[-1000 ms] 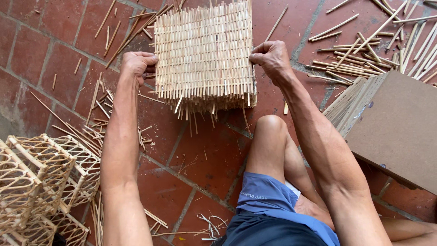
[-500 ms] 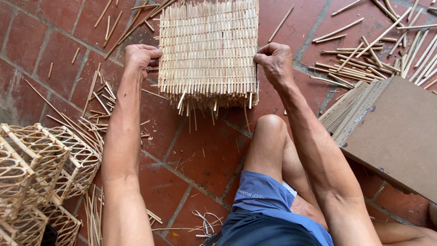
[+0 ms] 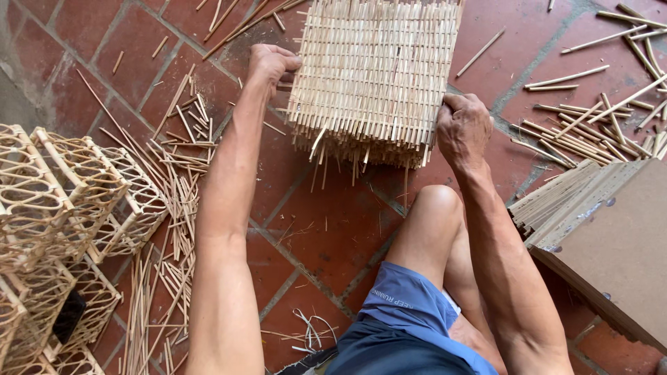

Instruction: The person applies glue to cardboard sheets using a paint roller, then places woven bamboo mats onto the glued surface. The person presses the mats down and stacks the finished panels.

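Note:
A thick stack of woven bamboo mats lies on the red tile floor in front of me. My left hand grips the stack's left edge. On the right edge, near the front corner, my right hand is closed around the mats. Loose stick ends poke out along the stack's near side. My bare knee is raised just below the stack.
Open-weave bamboo cages are piled at the left, with loose bamboo sticks scattered beside them. More sticks lie at the upper right. A brown board resting on flat slats sits at the right.
My right hand has slid down the stack's right edge toward me. The view has shifted, so the stack sits further right and the cages more in view.

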`<state>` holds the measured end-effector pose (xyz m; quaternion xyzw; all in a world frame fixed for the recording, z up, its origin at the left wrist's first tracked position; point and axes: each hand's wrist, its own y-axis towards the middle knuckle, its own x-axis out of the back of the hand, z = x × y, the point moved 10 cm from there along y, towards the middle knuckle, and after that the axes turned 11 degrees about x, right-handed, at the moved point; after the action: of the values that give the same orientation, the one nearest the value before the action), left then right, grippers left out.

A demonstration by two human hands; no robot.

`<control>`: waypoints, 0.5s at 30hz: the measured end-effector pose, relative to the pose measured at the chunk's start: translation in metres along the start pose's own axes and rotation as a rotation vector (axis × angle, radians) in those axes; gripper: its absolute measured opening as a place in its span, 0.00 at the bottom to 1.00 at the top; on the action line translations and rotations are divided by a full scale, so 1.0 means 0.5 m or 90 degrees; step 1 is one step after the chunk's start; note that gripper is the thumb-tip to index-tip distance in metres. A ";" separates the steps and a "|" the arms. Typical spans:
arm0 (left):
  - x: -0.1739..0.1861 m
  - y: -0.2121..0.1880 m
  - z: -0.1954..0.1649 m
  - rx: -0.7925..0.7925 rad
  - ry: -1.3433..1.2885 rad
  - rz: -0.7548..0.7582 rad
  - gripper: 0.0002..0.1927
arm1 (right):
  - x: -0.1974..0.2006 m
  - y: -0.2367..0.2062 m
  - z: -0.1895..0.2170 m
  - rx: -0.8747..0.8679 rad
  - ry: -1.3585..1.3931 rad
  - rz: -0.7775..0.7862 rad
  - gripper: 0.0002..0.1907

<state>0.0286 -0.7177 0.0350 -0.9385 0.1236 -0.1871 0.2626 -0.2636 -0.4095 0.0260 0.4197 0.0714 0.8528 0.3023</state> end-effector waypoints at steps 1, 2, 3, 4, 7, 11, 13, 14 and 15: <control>0.000 -0.003 -0.002 -0.003 -0.001 0.003 0.05 | 0.000 0.002 0.004 0.016 -0.020 0.003 0.11; -0.002 -0.005 -0.003 -0.005 -0.001 0.007 0.05 | 0.001 0.002 0.008 0.030 -0.041 0.005 0.11; 0.002 -0.008 -0.004 -0.004 0.017 -0.009 0.05 | 0.003 0.002 0.012 0.042 -0.064 0.006 0.10; 0.004 -0.010 -0.004 -0.005 0.035 -0.022 0.06 | 0.004 0.001 0.010 0.037 -0.052 0.010 0.10; 0.001 -0.014 0.003 0.017 0.059 -0.033 0.07 | 0.009 -0.006 0.014 0.024 -0.037 0.013 0.11; -0.017 -0.025 0.005 0.018 -0.007 0.029 0.06 | 0.024 -0.010 0.036 0.038 -0.062 -0.009 0.11; -0.010 -0.030 0.009 0.031 0.006 0.011 0.06 | 0.029 -0.011 0.038 0.038 -0.065 -0.008 0.11; -0.006 -0.031 0.010 0.038 0.012 -0.001 0.06 | 0.028 -0.009 0.037 0.034 -0.065 0.001 0.11; -0.004 -0.033 0.012 0.039 0.017 -0.002 0.06 | 0.027 -0.010 0.034 0.031 -0.064 0.014 0.11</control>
<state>0.0313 -0.7008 0.0385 -0.9275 0.1196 -0.2041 0.2895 -0.2547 -0.4000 0.0438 0.4701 0.0724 0.8319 0.2858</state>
